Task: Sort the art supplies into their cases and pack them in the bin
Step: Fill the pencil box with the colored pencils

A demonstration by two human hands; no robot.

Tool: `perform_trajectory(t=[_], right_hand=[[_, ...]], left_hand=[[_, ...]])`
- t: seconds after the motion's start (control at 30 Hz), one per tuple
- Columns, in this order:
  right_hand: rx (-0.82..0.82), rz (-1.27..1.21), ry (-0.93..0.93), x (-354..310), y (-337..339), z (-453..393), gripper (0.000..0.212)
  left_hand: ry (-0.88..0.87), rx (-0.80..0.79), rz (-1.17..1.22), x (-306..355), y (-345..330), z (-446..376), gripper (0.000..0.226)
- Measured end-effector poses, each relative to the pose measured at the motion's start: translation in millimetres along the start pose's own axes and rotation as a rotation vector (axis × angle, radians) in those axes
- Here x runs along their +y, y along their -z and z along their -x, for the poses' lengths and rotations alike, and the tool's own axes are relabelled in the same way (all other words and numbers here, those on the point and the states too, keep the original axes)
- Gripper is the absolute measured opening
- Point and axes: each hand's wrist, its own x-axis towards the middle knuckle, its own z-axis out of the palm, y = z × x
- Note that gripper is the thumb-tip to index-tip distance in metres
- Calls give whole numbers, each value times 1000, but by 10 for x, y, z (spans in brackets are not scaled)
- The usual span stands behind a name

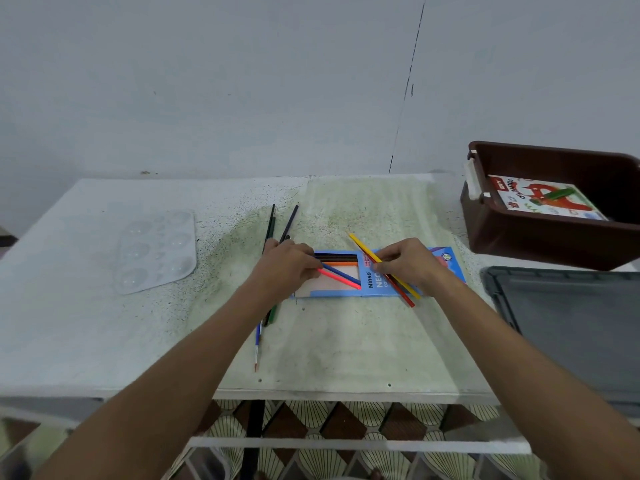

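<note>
Centre frame: we see the blue pencil case [375, 284] lying flat on the table [104, 323], black and orange pencils lined up in its window. Left hand [285, 268] pinches the ends of a blue pencil [341, 273] and a pink pencil [341, 280] angled into the window. Right hand [410, 263] rests on the case, fingers closed on a yellow pencil [360, 242] and a red pencil [403, 292] crossing it. Dark pencils and a paintbrush [257, 351] lie under the left wrist. Clear palette [156, 249] at left. Upper right: brown bin [512, 237] holding an oil pastel box [547, 200]. Grey lid [571, 323] at right edge.
</note>
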Motion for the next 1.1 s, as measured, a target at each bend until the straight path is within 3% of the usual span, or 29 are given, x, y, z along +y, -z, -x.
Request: perform_trajectory(t=[0.17, 0.3, 0.43, 0.53, 0.6, 0.73, 0.97, 1.1], right_hand=[[-17, 24, -4, -11, -2, -7, 34], [-6, 23, -15, -4, -5, -5, 36], [9, 9, -11, 10, -11, 2, 33], [17, 12, -16, 10, -23, -2, 33], [16, 8, -11, 11, -21, -1, 31], [1, -2, -6, 9, -14, 26, 32], [13, -18, -17, 0, -20, 45, 31], [37, -14, -12, 16, -48, 40, 26]], left_hand=[[-47, 23, -57, 120, -82, -17, 29], [-36, 83, -13, 140, -202, 97, 48], [-91, 146, -18, 71, -137, 109, 35], [-116, 75, 58, 126, -37, 38, 24], [-85, 2, 129, 183, -19, -10, 24], [56, 6, 327, 229, -37, -54, 22], [67, -69, 259, 362, -65, -49, 31], [187, 0, 112, 413, -98, -73, 41]])
